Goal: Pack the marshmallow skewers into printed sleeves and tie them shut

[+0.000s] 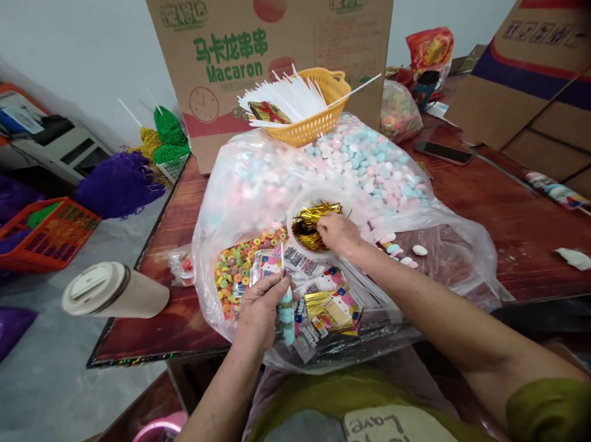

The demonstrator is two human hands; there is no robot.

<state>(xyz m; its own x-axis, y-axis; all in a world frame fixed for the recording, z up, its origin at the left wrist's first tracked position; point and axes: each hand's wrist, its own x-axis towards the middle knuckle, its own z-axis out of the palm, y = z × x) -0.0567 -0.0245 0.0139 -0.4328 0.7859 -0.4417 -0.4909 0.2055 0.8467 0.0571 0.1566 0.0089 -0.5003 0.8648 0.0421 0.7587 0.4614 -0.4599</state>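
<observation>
My left hand (pixel 265 309) is closed around a wrapped candy skewer (pixel 286 313), its blue-and-green striped sweets pointing down and its white stick pointing up. Over the white round bowl (pixel 353 207), my right hand (pixel 339 233) reaches in with fingers pinched on the gold twist ties (pixel 312 224); how many it grips is hidden. Printed wrappers (pixel 334 312) lie between my hands on a large clear plastic bag. Ring-shaped colourful candies (pixel 235 268) are heaped left of the bowl. Pastel marshmallow-like sweets (pixel 372 159) fill the bag behind it.
A yellow basket (pixel 304 130) of white sticks (pixel 285 98) rests on the bag, before a cardboard box (pixel 209 113). A lidded cup (pixel 117 292) stands at the table's left edge. To the right are a phone (pixel 444 152) and a finished-looking candy skewer (pixel 556 188).
</observation>
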